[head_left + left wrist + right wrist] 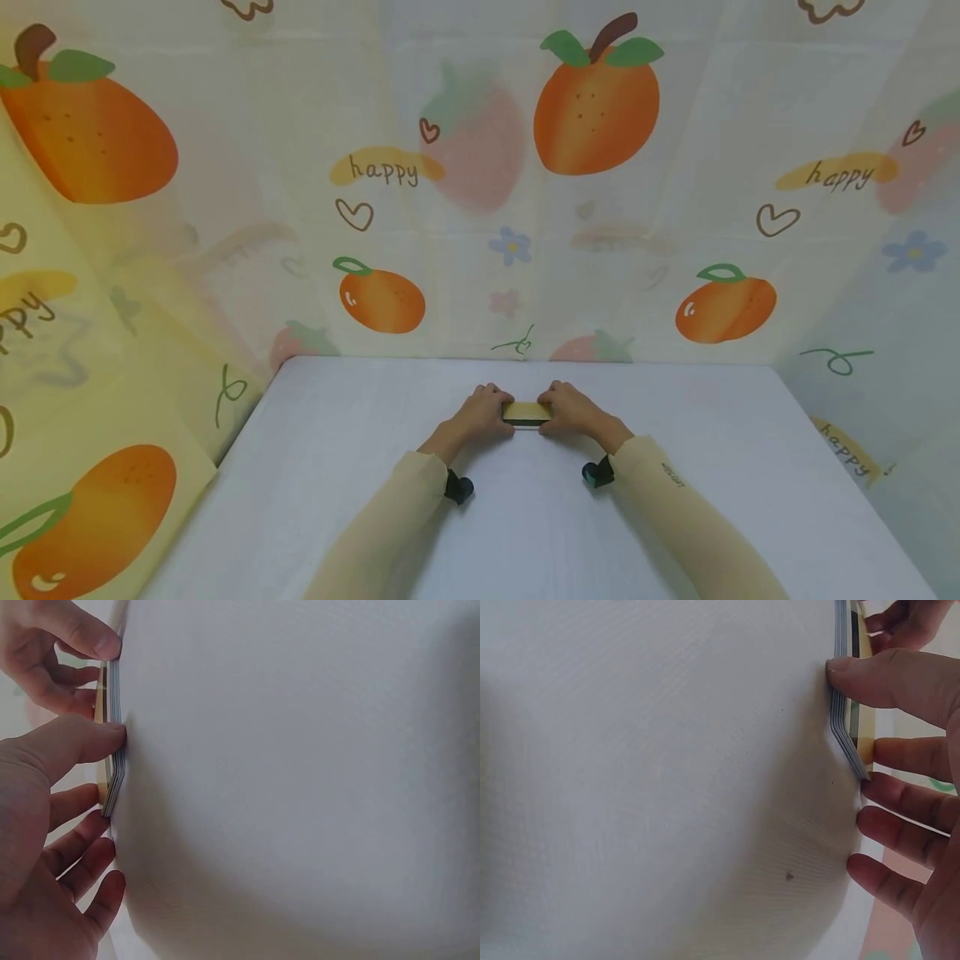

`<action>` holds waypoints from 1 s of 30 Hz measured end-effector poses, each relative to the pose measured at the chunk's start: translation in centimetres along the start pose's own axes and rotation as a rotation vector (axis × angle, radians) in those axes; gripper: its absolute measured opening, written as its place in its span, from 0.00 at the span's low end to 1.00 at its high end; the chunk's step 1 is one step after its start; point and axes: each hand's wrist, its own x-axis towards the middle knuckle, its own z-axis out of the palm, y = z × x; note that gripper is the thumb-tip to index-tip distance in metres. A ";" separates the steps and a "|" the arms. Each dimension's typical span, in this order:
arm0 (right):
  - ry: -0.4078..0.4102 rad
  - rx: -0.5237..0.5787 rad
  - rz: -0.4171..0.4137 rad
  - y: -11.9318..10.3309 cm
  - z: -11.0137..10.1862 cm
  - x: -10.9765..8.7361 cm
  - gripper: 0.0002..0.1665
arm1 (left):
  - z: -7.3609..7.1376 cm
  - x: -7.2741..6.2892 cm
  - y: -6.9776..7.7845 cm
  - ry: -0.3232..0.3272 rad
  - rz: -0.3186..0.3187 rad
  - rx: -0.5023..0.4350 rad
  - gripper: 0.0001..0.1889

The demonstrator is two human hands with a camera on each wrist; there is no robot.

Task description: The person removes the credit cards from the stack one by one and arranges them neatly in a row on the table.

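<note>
A small flat block [527,412] with a tan top, a dark stripe and a pale lower edge sits at the far middle of the white table. My left hand [486,412] grips its left end and my right hand [572,410] its right end. The left wrist view shows thin grey layers along the block's side [115,690], slanted at the end, with the left thumb [101,740] pressed on them. Seen from the right wrist, the right thumb [866,675] presses the same layered side, fingers behind. The fingers hide both ends in the head view.
A white cloth-like surface covers the table [525,517]. Behind it hangs a fruit-printed curtain [480,283], close beyond the table's far edge. More printed cloth [90,383] lines the left side. A dark wrist device [459,487] sits below the left sleeve, another [597,473] by the right.
</note>
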 end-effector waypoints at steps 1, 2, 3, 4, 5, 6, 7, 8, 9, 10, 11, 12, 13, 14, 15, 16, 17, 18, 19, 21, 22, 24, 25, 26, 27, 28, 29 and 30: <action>-0.001 0.004 0.003 0.0 0.0 0.0 0.30 | 0.0 0.0 0.0 -0.001 0.000 -0.004 0.29; 0.000 0.008 0.004 0.0 0.0 0.0 0.29 | 0.0 0.0 0.0 -0.002 -0.001 -0.006 0.29; 0.001 0.010 0.005 0.0 0.0 0.0 0.29 | 0.0 0.0 0.0 -0.004 -0.002 -0.006 0.29; 0.003 0.012 0.005 0.0 0.0 0.0 0.29 | -0.1 0.0 0.0 -0.005 -0.002 -0.008 0.29; 0.007 0.011 0.003 0.0 0.1 0.1 0.29 | -0.1 0.0 0.1 -0.007 -0.004 -0.008 0.29; 0.010 0.011 0.000 0.1 0.1 0.1 0.29 | -0.1 0.0 0.1 -0.010 -0.006 -0.010 0.29; 0.014 0.011 -0.003 0.1 0.1 0.0 0.29 | -0.1 0.0 0.1 -0.012 -0.009 -0.014 0.29; 0.016 0.013 -0.005 0.1 0.1 0.0 0.29 | -0.2 -0.1 0.2 -0.014 -0.011 -0.018 0.29; 0.019 0.012 -0.007 0.1 0.1 0.0 0.29 | -0.2 -0.1 0.2 -0.015 -0.014 -0.022 0.29; 0.020 0.012 -0.009 0.1 0.0 -0.1 0.29 | -0.2 -0.2 0.2 -0.018 -0.017 -0.025 0.29; 0.020 0.013 -0.008 0.1 0.0 -0.1 0.29 | -0.3 -0.2 0.3 -0.020 -0.018 -0.027 0.29; 0.018 0.015 -0.006 0.1 -0.1 -0.1 0.29 | -0.3 -0.3 0.3 -0.021 -0.020 -0.030 0.29; 0.016 0.017 -0.003 0.0 -0.1 -0.1 0.29 | -0.3 -0.3 0.3 -0.022 -0.023 -0.031 0.29; 0.015 0.018 -0.004 0.0 -0.2 -0.1 0.30 | -0.4 -0.3 0.3 -0.022 -0.022 -0.030 0.29; 0.015 0.017 -0.004 0.0 -0.3 -0.1 0.30 | -0.4 -0.3 0.3 -0.020 -0.021 -0.031 0.29; 0.015 0.020 -0.001 -0.1 -0.3 -0.1 0.30 | -0.5 -0.4 0.3 -0.019 -0.021 -0.032 0.29; 0.015 0.021 -0.001 -0.1 -0.3 -0.1 0.30 | -0.5 -0.4 0.3 -0.016 -0.021 -0.032 0.29; 0.016 0.023 0.001 -0.1 -0.4 -0.1 0.30 | -0.6 -0.4 0.3 -0.014 -0.021 -0.034 0.29; 0.019 0.023 0.001 -0.2 -0.4 -0.1 0.30 | -0.6 -0.4 0.3 -0.012 -0.021 -0.038 0.29; 0.025 0.020 0.001 -0.2 -0.4 -0.1 0.30 | -0.7 -0.4 0.3 -0.010 -0.018 -0.042 0.29; 0.028 0.022 0.004 -0.2 -0.3 -0.1 0.30 | -0.7 -0.4 0.3 -0.012 -0.019 -0.043 0.29; 0.029 0.024 0.007 -0.1 -0.2 -0.2 0.30 | -0.7 -0.4 0.3 -0.019 -0.020 -0.047 0.30; 0.030 0.030 0.009 0.0 -0.1 -0.2 0.30 | -0.6 -0.4 0.3 -0.023 -0.020 -0.048 0.30; 0.029 0.033 0.009 0.0 -0.1 -0.2 0.30 | -0.6 -0.4 0.3 -0.026 -0.022 -0.048 0.30; 0.028 0.040 0.012 0.1 0.0 -0.3 0.30 | -0.5 -0.4 0.2 -0.029 -0.024 -0.051 0.30; 0.026 0.049 0.014 0.1 0.0 -0.3 0.30 | -0.4 -0.4 0.2 -0.033 -0.027 -0.053 0.31; 0.025 0.055 0.015 0.1 0.1 -0.4 0.31 | -0.3 -0.4 0.1 -0.033 -0.029 -0.054 0.31; 0.025 0.059 0.015 0.1 0.1 -0.5 0.31 | -0.2 -0.4 0.1 -0.033 -0.031 -0.059 0.31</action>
